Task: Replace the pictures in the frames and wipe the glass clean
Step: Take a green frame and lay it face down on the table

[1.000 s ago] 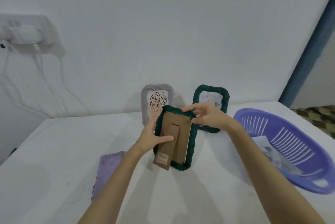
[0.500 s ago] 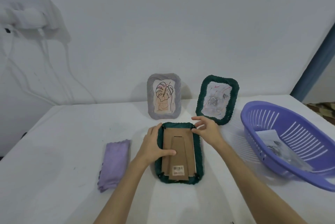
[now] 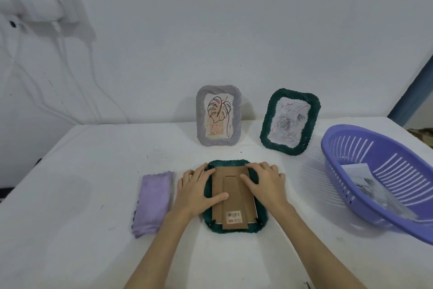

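A dark green frame point(image 3: 234, 229) lies face down on the white table, its brown cardboard back point(image 3: 233, 204) with a barcode sticker facing up. My left hand point(image 3: 196, 189) rests on the frame's left edge, thumb laid across the cardboard. My right hand point(image 3: 266, 182) rests on the upper right corner, fingers at the top edge and thumb on the cardboard stand. A grey frame point(image 3: 219, 116) with a leaf drawing and a second green frame point(image 3: 290, 121) with a pale rose picture stand upright against the wall. A folded purple cloth point(image 3: 153, 202) lies left of my hands.
A purple slatted plastic basket point(image 3: 384, 162) sits at the right, holding a printed picture point(image 3: 362, 175) and clear wrapping. White cables hang down the wall at the far left. The table's point(image 3: 93, 171) left edge falls away near the wall.
The green frame, held tilted above the table a second ago, now lies flat face down. Both hands came down with it and moved onto its back.
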Tool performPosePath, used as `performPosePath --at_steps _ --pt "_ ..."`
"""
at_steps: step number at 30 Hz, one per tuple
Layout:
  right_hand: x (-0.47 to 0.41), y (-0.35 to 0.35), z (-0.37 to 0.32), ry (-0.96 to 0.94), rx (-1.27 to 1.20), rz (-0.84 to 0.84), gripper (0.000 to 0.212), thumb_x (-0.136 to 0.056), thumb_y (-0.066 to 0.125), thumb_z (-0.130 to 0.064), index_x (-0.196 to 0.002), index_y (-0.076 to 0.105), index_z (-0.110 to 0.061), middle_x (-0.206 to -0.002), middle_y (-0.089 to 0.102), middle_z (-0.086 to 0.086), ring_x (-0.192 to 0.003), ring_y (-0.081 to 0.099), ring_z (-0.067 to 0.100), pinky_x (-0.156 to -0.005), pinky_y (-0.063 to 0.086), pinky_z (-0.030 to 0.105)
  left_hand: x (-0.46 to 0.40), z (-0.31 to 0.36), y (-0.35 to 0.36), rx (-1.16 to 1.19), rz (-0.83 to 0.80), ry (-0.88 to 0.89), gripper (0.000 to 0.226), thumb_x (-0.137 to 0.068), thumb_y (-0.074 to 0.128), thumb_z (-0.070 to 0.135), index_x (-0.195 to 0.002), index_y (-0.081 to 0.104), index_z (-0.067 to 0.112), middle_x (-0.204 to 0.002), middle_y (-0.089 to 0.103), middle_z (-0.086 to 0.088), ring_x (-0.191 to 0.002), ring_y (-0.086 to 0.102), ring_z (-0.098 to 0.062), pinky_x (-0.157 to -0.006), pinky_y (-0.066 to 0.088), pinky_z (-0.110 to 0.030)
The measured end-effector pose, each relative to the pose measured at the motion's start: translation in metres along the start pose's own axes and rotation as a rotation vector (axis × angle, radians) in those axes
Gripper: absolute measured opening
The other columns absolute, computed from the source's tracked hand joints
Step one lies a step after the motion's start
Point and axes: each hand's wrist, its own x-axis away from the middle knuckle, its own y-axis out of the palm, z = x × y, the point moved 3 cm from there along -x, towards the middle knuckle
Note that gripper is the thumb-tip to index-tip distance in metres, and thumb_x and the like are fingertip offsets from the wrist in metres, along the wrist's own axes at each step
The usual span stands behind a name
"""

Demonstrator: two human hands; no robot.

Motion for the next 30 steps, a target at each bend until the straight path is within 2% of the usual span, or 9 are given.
performPosePath --at_steps 6,9,12,20,25,28,30 --pt "0.006 0.006 -0.001 -0.025 0.074 0.042 0.036 -0.09 0.045 -0.049 -0.121 0.055 -0.033 -0.123 0.054 -0.005 -0.109 0.043 0.021 -0.084 0.029 0.037 -0.002 0.002 0.0 -0.051 -0.033 -0.015 0.102 -0.048 0.021 0.087 -0.14 0.022 0.042 -0.152 0.016 0.009 -0.136 0.013 -0.024 -0.11 0.016 -0.04" --pt "0.006 0.005 0.0 -0.039 0.09 0.044 0.036 -0.09 0.044 -0.049 -0.122 0.054 -0.034 -0.123 0.054 -0.004 -0.11 0.043 0.021 -0.083 0.028 0.037 -0.004 0.003 -0.001 -0.063 -0.074 -0.021 0.1 -0.053 0.028 0.086 -0.141 0.02 0.04 -0.152 0.014 0.007 -0.136 0.011 -0.025 -0.11 0.015 -0.041" --pt "0.005 0.004 0.0 -0.054 0.123 0.029 0.037 -0.091 0.043 -0.049 -0.123 0.053 -0.035 -0.123 0.053 -0.004 -0.11 0.042 0.02 -0.083 0.027 0.037 -0.005 0.004 -0.002 -0.066 -0.09 -0.022 0.093 -0.06 0.037 0.079 -0.142 0.019 0.039 -0.152 0.013 0.007 -0.136 0.011 -0.024 -0.11 0.015 -0.04" --pt "-0.004 0.001 -0.001 -0.074 0.216 -0.081 0.041 -0.092 0.037 -0.052 -0.13 0.043 -0.038 -0.125 0.047 -0.001 -0.115 0.037 0.021 -0.086 0.027 0.04 -0.016 0.003 -0.004 -0.063 -0.157 -0.027 0.1 -0.055 0.042 0.08 -0.143 0.017 0.04 -0.145 0.015 0.007 -0.134 0.01 -0.02 -0.109 0.015 -0.037" --pt "-0.008 0.001 0.001 -0.067 0.159 -0.142 0.043 -0.092 0.039 -0.051 -0.133 0.04 -0.037 -0.126 0.044 0.001 -0.116 0.035 0.022 -0.09 0.027 0.042 -0.017 0.007 -0.006 -0.035 -0.167 -0.048 0.102 -0.055 0.044 0.077 -0.144 0.015 0.038 -0.146 0.015 0.005 -0.135 0.011 -0.021 -0.108 0.016 -0.036" --pt "0.003 -0.003 0.005 -0.058 0.071 -0.149 0.047 -0.091 0.04 -0.05 -0.137 0.034 -0.039 -0.129 0.042 0.001 -0.117 0.034 0.023 -0.091 0.027 0.04 -0.004 0.008 -0.003 0.076 -0.082 -0.049 0.096 -0.058 0.045 0.075 -0.143 0.017 0.039 -0.152 0.012 0.006 -0.139 0.01 -0.02 -0.111 0.014 -0.04" --pt "0.02 -0.007 0.009 -0.076 -0.002 -0.116 0.052 -0.088 0.043 -0.056 -0.136 0.033 -0.04 -0.129 0.041 0.0 -0.116 0.033 0.021 -0.089 0.026 0.037 0.011 0.008 0.0 0.163 -0.05 -0.039 0.096 -0.058 0.047 0.077 -0.142 0.018 0.041 -0.155 0.008 0.007 -0.141 0.007 -0.018 -0.113 0.01 -0.043"
